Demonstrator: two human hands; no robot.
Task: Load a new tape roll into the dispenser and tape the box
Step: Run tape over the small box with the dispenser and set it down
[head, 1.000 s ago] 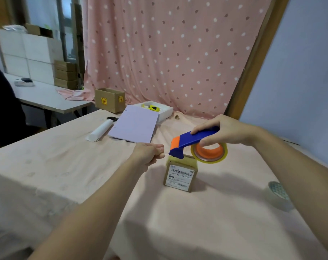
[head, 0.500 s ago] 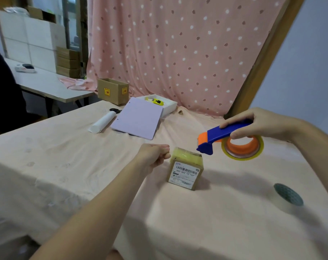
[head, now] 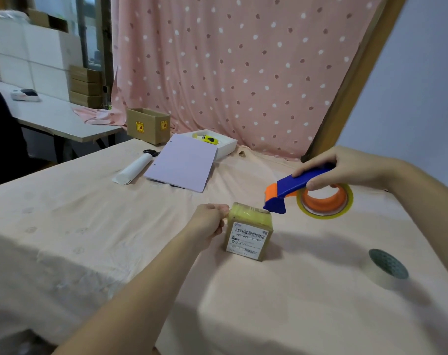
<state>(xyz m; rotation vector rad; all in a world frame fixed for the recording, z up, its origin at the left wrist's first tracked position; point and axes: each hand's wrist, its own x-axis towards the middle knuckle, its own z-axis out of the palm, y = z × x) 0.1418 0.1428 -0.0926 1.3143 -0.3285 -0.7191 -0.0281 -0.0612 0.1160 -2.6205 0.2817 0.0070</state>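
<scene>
Blue dispenser (head: 298, 185) in right grip (head: 345, 169), beside box (head: 248, 233).

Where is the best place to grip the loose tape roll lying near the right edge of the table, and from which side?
The loose tape roll lies almost flat, hole up, with nothing touching it. Probably come from above and pinch its ring wall, thumb in the hole, fingers outside.

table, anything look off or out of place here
Nothing looks damaged or spilled. The box stands upright with glossy tape already across its top, the left hand against its side. The right hand holds the dispenser just off the box's top right edge. A spare roll lies loose near the table's right edge.
</scene>
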